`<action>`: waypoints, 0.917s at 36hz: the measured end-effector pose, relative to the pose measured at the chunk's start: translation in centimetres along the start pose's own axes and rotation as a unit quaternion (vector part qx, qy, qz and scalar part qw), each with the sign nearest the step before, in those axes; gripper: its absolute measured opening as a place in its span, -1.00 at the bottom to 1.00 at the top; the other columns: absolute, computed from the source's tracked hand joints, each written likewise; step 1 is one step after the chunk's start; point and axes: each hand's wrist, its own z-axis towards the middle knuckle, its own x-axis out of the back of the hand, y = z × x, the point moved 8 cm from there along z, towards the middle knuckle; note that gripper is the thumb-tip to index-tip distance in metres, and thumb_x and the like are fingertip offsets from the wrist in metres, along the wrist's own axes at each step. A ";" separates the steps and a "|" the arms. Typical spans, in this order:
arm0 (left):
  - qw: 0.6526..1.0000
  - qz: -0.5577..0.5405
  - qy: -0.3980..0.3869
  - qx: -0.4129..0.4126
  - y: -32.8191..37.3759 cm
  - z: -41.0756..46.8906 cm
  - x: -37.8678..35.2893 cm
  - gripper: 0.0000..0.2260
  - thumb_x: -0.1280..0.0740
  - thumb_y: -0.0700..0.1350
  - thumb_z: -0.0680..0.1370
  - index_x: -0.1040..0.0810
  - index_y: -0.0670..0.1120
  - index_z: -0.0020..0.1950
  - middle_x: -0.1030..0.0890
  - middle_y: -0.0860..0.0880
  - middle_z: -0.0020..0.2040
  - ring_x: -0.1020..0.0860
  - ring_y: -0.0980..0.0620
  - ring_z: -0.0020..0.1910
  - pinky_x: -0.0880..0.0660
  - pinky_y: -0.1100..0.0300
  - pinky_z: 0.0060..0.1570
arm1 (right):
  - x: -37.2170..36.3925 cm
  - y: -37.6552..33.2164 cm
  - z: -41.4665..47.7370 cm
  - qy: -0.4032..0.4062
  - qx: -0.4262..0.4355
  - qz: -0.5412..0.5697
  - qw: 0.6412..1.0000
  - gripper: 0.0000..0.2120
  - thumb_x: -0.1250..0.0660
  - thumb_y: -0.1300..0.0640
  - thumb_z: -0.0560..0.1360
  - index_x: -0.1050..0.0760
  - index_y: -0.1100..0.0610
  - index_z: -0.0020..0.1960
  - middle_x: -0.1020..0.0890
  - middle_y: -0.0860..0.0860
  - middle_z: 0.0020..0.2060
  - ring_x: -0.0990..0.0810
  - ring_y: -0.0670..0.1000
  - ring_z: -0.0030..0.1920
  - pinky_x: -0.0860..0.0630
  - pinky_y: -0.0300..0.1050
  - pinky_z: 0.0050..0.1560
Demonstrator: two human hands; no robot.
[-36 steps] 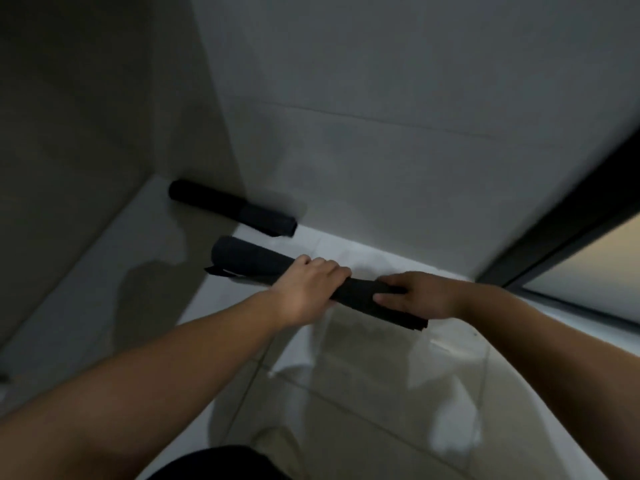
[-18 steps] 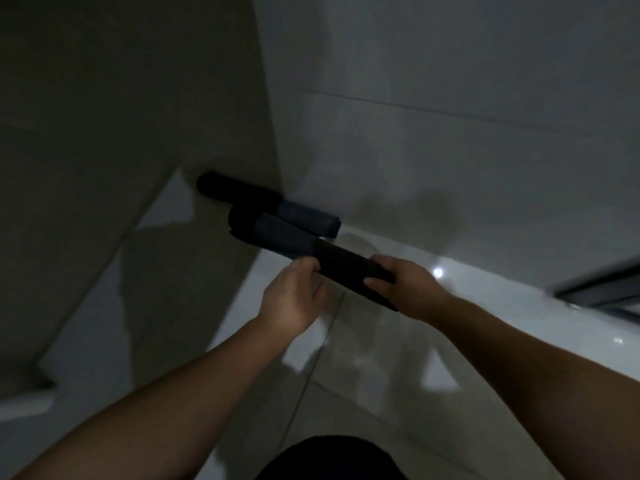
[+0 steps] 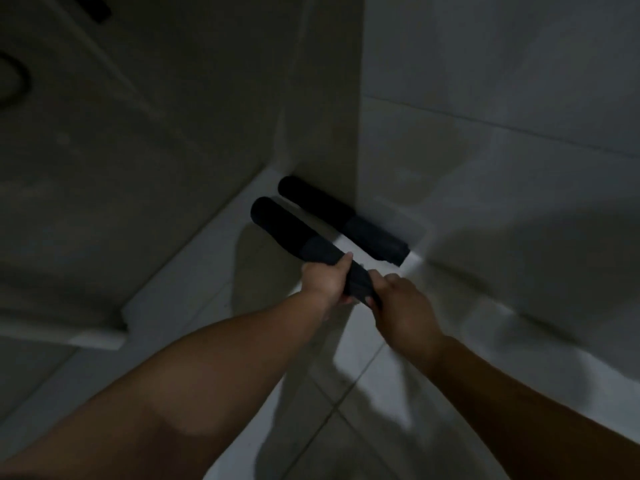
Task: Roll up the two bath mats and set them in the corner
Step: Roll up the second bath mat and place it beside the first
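Two dark rolled bath mats are in view. One rolled mat [image 3: 343,220] lies on the floor along the base of the right wall, its far end in the corner. The second rolled mat [image 3: 291,230] is held just in front of it, roughly parallel, its far end pointing at the corner. My left hand [image 3: 327,280] grips its near part from the left. My right hand [image 3: 401,303] grips the near end from the right. Whether the held roll touches the floor is unclear.
Pale tiled walls meet at the corner [image 3: 287,168]. A darker panel with a white ledge [image 3: 104,332] runs along the left. Glossy floor tiles [image 3: 346,393] lie below my arms, partly shadowed.
Both hands have carried the second roll forward and left toward the corner, bringing it alongside the roll that lies at the wall. The view has moved closer to the corner.
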 end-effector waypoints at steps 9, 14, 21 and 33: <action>0.995 -0.046 0.082 -0.040 -1.7 3.3 1.0 -0.46 -0.48 -0.02 0.41 -0.37 -0.20 0.26 -0.57 -0.13 0.13 -0.57 -0.16 0.09 -0.52 -0.07 0.17 | -2.9 2.1 0.6 -0.141 0.052 0.095 0.984 -0.45 -0.14 0.23 0.58 -0.08 0.09 0.53 -0.21 0.12 0.44 -0.33 0.12 0.34 -0.27 -0.28 0.25; 0.994 -0.056 0.083 -0.048 -1.6 5.6 -0.3 -0.57 -0.47 0.03 0.42 -0.51 -0.20 0.15 -0.63 -0.15 0.07 -0.61 -0.16 0.04 -0.55 -0.05 0.12 | -3.3 3.4 3.3 -0.141 0.027 0.078 0.987 -0.46 -0.17 0.23 0.58 -0.13 0.08 0.52 -0.20 0.09 0.47 -0.33 0.10 0.38 -0.24 -0.31 0.22; 0.994 -0.103 0.039 -0.008 -2.9 8.4 -2.5 -0.78 -0.51 -0.03 0.36 -0.55 -0.07 -0.11 -0.67 -0.15 -0.04 -0.64 -0.17 -0.05 -0.57 -0.12 0.08 | -4.5 3.1 7.2 -0.143 0.044 0.063 0.987 -0.47 -0.24 0.37 0.47 -0.32 0.19 0.43 -0.39 0.18 0.36 -0.41 0.16 0.34 -0.29 -0.15 0.35; 0.990 -0.120 0.066 0.027 -2.0 10.1 -2.8 -0.78 -0.42 -0.19 0.49 -0.51 -0.31 0.01 -0.54 -0.17 -0.33 -0.53 -0.09 -0.37 -0.53 0.06 -0.13 | -6.0 4.0 7.0 -0.116 0.100 -0.118 0.981 -0.60 -0.47 0.28 0.20 -0.65 0.23 0.05 -0.59 0.24 0.19 -0.56 0.36 0.16 -0.54 0.21 0.07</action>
